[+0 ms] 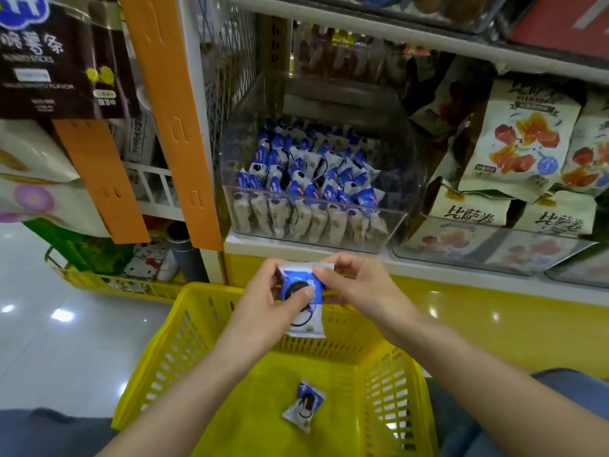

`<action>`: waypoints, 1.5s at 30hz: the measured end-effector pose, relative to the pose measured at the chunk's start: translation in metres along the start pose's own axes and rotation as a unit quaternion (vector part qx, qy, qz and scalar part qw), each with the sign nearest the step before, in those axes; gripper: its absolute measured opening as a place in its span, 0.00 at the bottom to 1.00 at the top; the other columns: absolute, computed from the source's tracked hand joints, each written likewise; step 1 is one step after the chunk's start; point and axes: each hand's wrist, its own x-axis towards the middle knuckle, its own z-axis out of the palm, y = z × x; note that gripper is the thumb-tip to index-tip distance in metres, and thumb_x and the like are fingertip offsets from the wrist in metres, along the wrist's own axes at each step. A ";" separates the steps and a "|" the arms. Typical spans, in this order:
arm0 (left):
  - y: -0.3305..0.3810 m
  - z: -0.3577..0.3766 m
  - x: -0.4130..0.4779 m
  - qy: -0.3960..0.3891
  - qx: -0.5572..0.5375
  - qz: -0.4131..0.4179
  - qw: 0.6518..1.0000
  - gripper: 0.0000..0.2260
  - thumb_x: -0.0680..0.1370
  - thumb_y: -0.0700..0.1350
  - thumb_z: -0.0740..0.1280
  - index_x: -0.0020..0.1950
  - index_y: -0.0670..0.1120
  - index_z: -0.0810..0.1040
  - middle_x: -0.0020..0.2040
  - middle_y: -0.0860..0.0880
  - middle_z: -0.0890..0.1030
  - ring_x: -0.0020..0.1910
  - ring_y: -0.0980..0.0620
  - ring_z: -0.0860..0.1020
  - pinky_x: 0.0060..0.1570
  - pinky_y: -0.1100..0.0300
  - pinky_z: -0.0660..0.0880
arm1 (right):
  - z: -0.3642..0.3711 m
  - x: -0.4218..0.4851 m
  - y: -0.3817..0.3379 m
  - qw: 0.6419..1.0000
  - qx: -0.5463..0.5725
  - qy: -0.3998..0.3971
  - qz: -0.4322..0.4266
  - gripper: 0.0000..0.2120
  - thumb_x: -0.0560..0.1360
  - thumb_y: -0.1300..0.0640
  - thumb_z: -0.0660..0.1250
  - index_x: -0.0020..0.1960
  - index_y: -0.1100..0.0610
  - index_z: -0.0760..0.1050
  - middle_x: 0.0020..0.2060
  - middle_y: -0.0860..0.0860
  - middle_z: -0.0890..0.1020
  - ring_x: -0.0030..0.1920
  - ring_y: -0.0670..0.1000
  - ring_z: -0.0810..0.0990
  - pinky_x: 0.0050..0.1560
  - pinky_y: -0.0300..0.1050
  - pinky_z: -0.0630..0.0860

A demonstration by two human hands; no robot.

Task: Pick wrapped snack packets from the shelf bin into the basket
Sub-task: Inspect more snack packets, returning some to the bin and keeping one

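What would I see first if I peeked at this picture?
The big yellow basket at the bottom jumps out first, with one snack packet lying inside it. Just above, the left hand and the right hand both hold a second packet. Behind them, a clear bin on the shelf is stuffed with blue packets.

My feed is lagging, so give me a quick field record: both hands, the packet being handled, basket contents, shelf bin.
left hand: grips the held packet, thumb across its front
right hand: pinches its top edge
held packet: blue and white, above the basket, not yet released
basket: yellow, slotted walls
dropped packet: lies alone on the basket floor
shelf bin: clear, holds many like packets
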 end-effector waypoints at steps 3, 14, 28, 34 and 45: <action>-0.009 0.000 0.000 0.033 0.005 -0.012 0.999 0.04 0.76 0.39 0.66 0.43 0.47 0.74 0.41 0.46 0.81 0.35 0.59 0.79 0.33 0.67 0.73 | 0.003 0.002 0.007 0.993 -0.107 0.001 -0.052 0.09 0.75 0.62 0.67 0.38 0.51 0.76 0.38 0.57 0.80 0.38 0.51 0.78 0.42 0.44 0.79; -0.019 0.000 0.003 0.048 -0.015 -0.088 0.995 0.09 0.79 0.45 0.62 0.39 0.45 0.72 0.34 0.47 0.76 0.29 0.60 0.74 0.25 0.70 0.67 | 0.002 0.000 0.010 0.865 -0.425 0.020 -0.268 0.05 0.74 0.50 0.67 0.47 0.51 0.79 0.42 0.44 0.79 0.42 0.45 0.77 0.42 0.46 0.75; -0.005 -0.013 0.012 0.137 -0.118 -0.049 0.982 0.05 0.77 0.42 0.65 0.43 0.47 0.79 0.39 0.51 0.83 0.36 0.61 0.80 0.38 0.67 0.78 | -0.009 0.009 0.002 0.996 -0.001 -0.058 0.073 0.07 0.76 0.68 0.62 0.49 0.57 0.71 0.41 0.56 0.82 0.34 0.44 0.80 0.35 0.34 0.78; -0.005 -0.013 0.012 0.136 -0.004 0.014 0.991 0.08 0.78 0.41 0.62 0.39 0.46 0.76 0.38 0.48 0.81 0.39 0.53 0.79 0.47 0.55 0.77 | -0.001 0.009 0.012 0.975 -0.193 -0.097 0.042 0.27 0.70 0.63 0.72 0.65 0.55 0.65 0.61 0.53 0.75 0.57 0.49 0.77 0.57 0.45 0.76; -0.002 -0.005 -0.001 0.109 0.203 0.158 0.960 0.11 0.79 0.41 0.61 0.37 0.52 0.67 0.31 0.55 0.72 0.33 0.63 0.72 0.31 0.72 0.66 | 0.005 0.010 0.005 0.993 -0.073 -0.002 -0.093 0.10 0.76 0.56 0.64 0.36 0.53 0.76 0.30 0.48 0.79 0.32 0.43 0.77 0.34 0.38 0.78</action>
